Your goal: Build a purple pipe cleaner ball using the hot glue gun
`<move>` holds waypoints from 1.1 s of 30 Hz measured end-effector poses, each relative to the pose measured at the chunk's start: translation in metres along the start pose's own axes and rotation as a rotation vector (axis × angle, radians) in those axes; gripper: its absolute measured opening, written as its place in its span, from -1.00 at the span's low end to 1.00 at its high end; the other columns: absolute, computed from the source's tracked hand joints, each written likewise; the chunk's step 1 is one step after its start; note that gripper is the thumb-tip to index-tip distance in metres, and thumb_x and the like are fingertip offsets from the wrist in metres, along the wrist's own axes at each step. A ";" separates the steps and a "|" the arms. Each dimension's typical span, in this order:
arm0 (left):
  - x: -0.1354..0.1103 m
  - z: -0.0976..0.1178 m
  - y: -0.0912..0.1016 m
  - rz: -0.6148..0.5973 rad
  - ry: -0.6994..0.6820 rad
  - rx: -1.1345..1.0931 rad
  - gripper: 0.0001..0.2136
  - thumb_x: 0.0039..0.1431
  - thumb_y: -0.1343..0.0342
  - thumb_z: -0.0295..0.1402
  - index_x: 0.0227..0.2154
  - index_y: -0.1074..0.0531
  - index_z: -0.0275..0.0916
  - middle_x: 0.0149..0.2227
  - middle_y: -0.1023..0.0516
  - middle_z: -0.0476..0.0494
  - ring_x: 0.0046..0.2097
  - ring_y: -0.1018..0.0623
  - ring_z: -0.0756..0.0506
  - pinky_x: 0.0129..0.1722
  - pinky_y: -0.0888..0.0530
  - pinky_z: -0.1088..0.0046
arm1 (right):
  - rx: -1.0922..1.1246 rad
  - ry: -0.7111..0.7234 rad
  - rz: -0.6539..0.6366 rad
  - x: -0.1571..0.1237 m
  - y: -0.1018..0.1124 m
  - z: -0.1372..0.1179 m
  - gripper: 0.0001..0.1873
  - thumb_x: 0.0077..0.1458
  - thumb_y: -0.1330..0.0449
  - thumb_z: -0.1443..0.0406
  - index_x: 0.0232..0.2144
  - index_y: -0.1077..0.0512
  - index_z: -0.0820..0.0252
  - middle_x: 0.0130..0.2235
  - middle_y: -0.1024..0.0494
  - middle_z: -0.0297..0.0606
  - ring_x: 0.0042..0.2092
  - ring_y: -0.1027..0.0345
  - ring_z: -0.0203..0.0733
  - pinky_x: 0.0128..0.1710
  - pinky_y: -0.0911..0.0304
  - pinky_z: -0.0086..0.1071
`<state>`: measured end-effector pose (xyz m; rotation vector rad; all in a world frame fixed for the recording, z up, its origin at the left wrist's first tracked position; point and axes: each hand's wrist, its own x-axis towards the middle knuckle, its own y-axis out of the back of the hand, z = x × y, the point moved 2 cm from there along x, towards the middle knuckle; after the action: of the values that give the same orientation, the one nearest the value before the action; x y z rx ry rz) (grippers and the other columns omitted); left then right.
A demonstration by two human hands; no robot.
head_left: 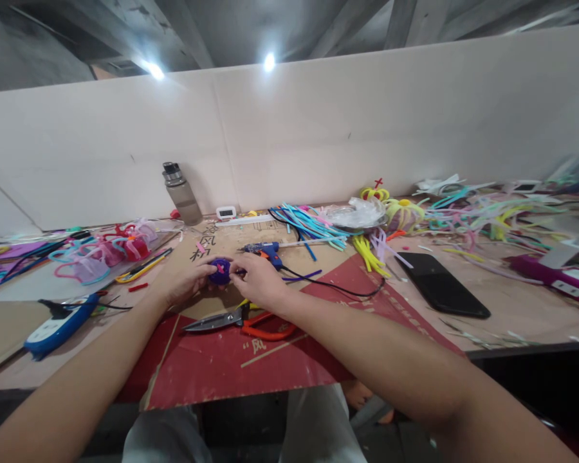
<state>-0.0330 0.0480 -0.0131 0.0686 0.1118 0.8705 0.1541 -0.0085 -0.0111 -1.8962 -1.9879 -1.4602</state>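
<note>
My left hand [186, 285] and my right hand [259, 281] meet over the middle of the table, both closed around a small purple fuzzy ball [219, 271] with a pink bit on it. The fingers of both hands pinch it from either side, just above the cardboard. Orange-handled scissors [241, 319] lie shut on the red sheet [270, 360] just below my hands. A blue glue gun [266, 250] rests right behind the ball, its black cord trailing to the right.
Piles of coloured pipe cleaners [313, 225] spread across the back and right. A black phone [441, 284] lies at right, a blue-white power strip [58, 325] at left, a bottle [179, 193] against the white wall, and pink craft pieces [106, 254] at left.
</note>
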 end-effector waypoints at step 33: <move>-0.002 0.002 -0.006 0.038 0.025 -0.080 -0.54 0.05 -0.11 -0.37 0.06 -0.37 -0.28 -0.29 -0.57 -0.21 -0.36 -0.54 -0.09 -0.37 -0.42 0.43 | -0.002 0.015 0.004 0.000 -0.003 0.002 -0.91 0.04 -0.15 0.41 -0.45 -0.43 0.17 -0.32 -0.50 -0.28 -0.23 -0.35 -0.26 -0.15 -0.22 -0.41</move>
<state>-0.0294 0.0428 -0.0119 -0.0150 0.0988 0.9126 0.1528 -0.0064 -0.0138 -1.8833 -1.9756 -1.4710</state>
